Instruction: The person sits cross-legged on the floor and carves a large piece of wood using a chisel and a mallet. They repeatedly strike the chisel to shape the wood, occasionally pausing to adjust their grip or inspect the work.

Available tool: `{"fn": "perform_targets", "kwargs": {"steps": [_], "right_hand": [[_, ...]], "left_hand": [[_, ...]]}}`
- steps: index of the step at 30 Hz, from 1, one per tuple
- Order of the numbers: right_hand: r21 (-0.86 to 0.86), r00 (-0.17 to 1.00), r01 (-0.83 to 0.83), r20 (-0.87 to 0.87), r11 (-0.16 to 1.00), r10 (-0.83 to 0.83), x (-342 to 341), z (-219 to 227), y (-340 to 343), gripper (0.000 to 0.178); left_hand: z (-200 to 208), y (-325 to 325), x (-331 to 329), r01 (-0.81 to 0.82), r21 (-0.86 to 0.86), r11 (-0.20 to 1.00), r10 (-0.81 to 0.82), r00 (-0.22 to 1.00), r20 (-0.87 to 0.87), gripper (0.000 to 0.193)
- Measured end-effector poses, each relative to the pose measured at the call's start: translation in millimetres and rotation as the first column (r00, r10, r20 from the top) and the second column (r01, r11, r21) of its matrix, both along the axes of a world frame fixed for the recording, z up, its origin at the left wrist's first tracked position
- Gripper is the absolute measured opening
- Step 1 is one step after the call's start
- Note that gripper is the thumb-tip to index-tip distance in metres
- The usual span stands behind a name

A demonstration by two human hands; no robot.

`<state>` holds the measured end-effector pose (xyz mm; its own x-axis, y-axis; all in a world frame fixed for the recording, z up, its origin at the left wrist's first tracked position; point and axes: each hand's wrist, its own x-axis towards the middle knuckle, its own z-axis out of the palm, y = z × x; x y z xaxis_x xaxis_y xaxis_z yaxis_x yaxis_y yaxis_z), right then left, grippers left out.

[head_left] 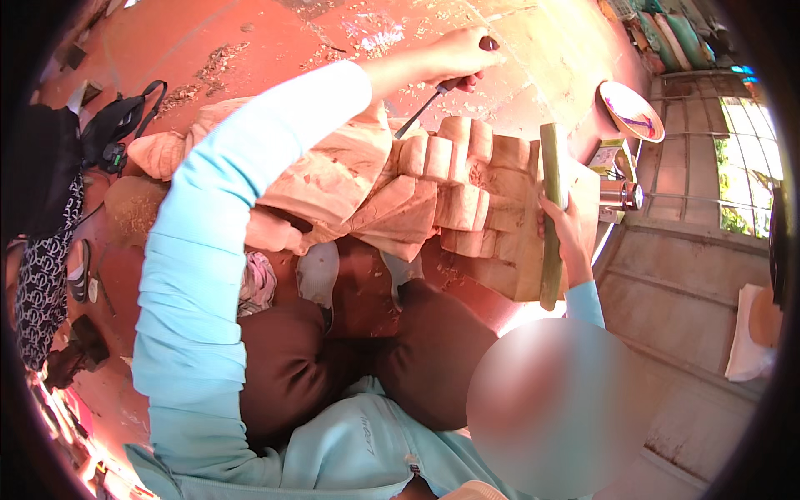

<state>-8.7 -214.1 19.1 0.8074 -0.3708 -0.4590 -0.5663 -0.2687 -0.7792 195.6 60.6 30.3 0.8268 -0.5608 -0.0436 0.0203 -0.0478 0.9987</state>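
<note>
My left hand (pixel 467 60) is closed round the dark handle of a chisel (pixel 423 112), my arm stretched out over the work. Its thin metal blade slants down to the far edge of a carved wooden sculpture (pixel 350 171); whether the tip touches cannot be made out. The sculpture lies sideways in front of my knees, with broad smooth facets at the left and blocky, rounded steps toward the right. At its right end my right hand (pixel 568 229) grips a long, greenish-brown wooden bar (pixel 551 262), which stands across the sculpture's flat end in this view.
Wood shavings (pixel 208 75) litter the red tiled floor. A round bowl (pixel 631 110), a metal flask (pixel 621 195) and a small box (pixel 615 156) stand beyond the right end, near a wall (pixel 667 275). At the left is another person in patterned trousers (pixel 46 283), beside a black bag (pixel 117 121).
</note>
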Motion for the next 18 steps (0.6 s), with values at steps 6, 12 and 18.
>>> {"fn": "perform_targets", "kwargs": {"steps": [6, 12, 18], "right_hand": [[0.003, 1.000, -0.009, -0.011, 1.000, 0.009, 1.4, -5.6, -0.2, 0.028], [-0.031, 0.993, 0.096, -0.072, 0.995, -0.098, 3.6, -1.7, 3.1, 0.030], [-0.050, 0.989, 0.103, -0.101, 0.993, -0.107, 6.8, -8.4, -1.8, 0.029]], "left_hand": [[-65.9, -24.1, 26.7, -0.054, -0.113, 0.992, 0.023, 0.964, -0.266, 0.033], [-80.6, -51.7, 35.4, 0.040, -0.228, 0.973, -0.142, 0.881, -0.452, 0.028], [-92.7, -62.8, 37.1, 0.133, -0.266, 0.955, -0.241, 0.870, -0.430, 0.028]]}}
